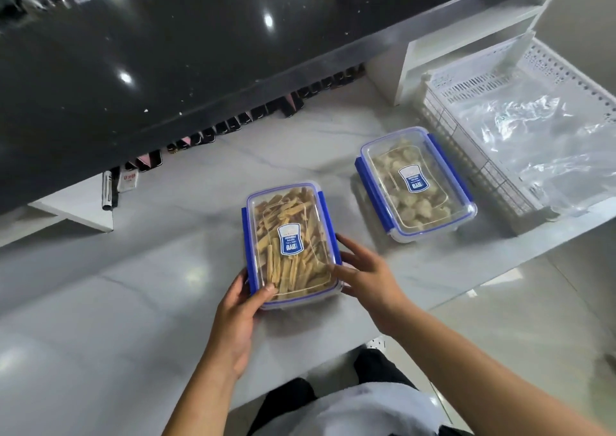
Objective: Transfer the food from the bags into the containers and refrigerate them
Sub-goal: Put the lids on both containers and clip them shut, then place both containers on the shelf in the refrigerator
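1. Container of yellow strips (291, 242), lid on, sits on the pale counter (140, 295).
2. Left hand (238, 319) grips its near-left corner, thumb on the lid.
3. Right hand (365, 277) touches its right side, fingers spread.
4. Second lidded container (415, 182) stands apart beside a white basket (520, 129).

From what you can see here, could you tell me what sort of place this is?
Probably a home kitchen or pantry counter. A pale marble-look worktop holds two lidded food boxes, one of yellow sticks and one of pale lumps, beside a white basket holding clear plastic bags.
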{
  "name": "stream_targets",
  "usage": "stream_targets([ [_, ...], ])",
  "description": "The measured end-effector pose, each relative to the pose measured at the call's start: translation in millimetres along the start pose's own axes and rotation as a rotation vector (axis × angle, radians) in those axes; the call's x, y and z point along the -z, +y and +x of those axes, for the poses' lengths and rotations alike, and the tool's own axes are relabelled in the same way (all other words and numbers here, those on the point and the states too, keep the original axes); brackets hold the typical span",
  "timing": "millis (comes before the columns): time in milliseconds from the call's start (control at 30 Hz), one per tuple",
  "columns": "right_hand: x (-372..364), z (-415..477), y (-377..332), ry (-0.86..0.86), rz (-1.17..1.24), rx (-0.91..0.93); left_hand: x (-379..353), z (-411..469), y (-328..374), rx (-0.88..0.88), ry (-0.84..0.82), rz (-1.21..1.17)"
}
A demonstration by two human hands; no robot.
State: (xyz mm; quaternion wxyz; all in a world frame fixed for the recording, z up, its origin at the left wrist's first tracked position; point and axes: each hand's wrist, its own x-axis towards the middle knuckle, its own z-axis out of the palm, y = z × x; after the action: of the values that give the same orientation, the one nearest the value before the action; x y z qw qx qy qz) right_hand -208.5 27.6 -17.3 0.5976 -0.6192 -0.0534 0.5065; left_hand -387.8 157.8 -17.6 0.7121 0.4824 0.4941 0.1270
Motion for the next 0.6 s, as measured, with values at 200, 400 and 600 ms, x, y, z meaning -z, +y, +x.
stream_targets([
  [200,-13,-37,8,0.082,0.136,0.156,3,-17,23,-0.104,-0.137,-0.039],
  [400,-48,-89,29,0.313,0.215,0.353,22,-21,38,-0.155,-0.411,0.019],
  [600,-76,-150,71,0.587,0.360,0.423,26,-34,36,-0.131,-0.667,0.122],
])
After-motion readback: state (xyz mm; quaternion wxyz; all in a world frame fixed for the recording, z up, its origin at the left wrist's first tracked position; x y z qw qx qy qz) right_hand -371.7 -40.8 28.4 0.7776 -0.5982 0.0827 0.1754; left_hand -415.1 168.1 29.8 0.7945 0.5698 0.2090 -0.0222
